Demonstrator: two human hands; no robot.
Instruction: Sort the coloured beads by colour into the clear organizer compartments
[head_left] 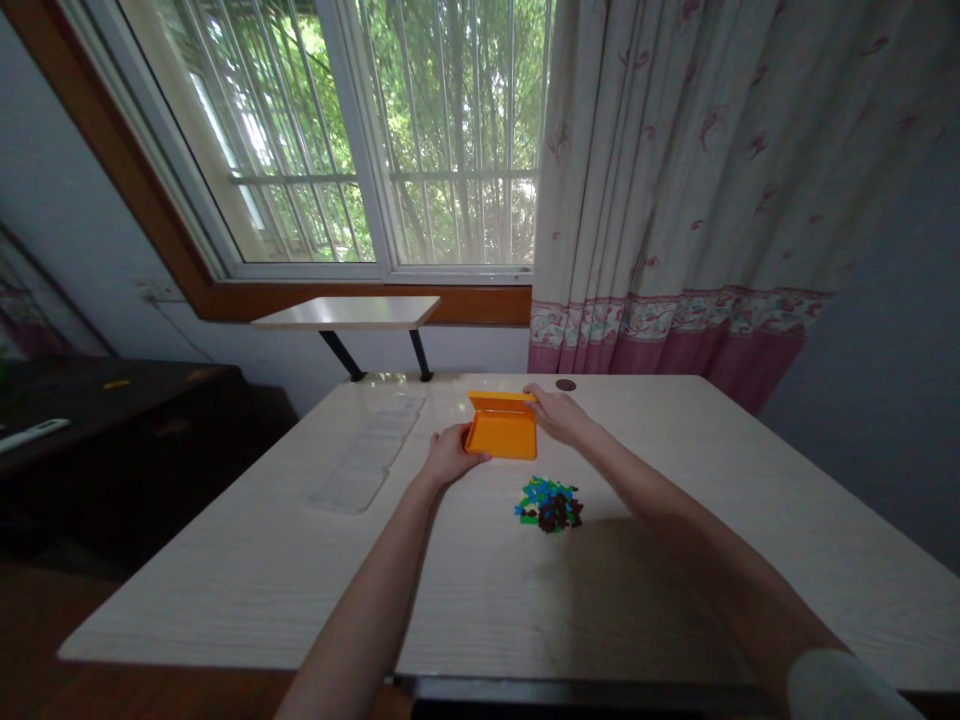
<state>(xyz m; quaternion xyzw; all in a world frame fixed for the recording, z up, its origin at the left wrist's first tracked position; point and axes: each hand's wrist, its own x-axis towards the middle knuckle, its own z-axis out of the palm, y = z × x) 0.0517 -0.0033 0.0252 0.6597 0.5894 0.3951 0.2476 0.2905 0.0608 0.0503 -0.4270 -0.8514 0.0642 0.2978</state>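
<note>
An orange hinged plastic box (502,436) stands with its lid raised near the middle of the desk, and its inside shows bare orange. My left hand (452,456) grips the box's left side, with fingers round the lower edge. At the upper right, my right hand (556,413) pinches the edge of the lid (501,398). Nearer to me lies a small pile of blue, green and dark brown plastic pieces (550,503), apart from both hands; they look like tiny building bricks, too small to tell exactly.
A clear, flat compartment case (371,455) lies on the desk (247,590) left of my hands. A raised white shelf (352,312) on black legs stands at the back left. Behind are a window and a curtain (660,250); a dark table (112,410) is at left.
</note>
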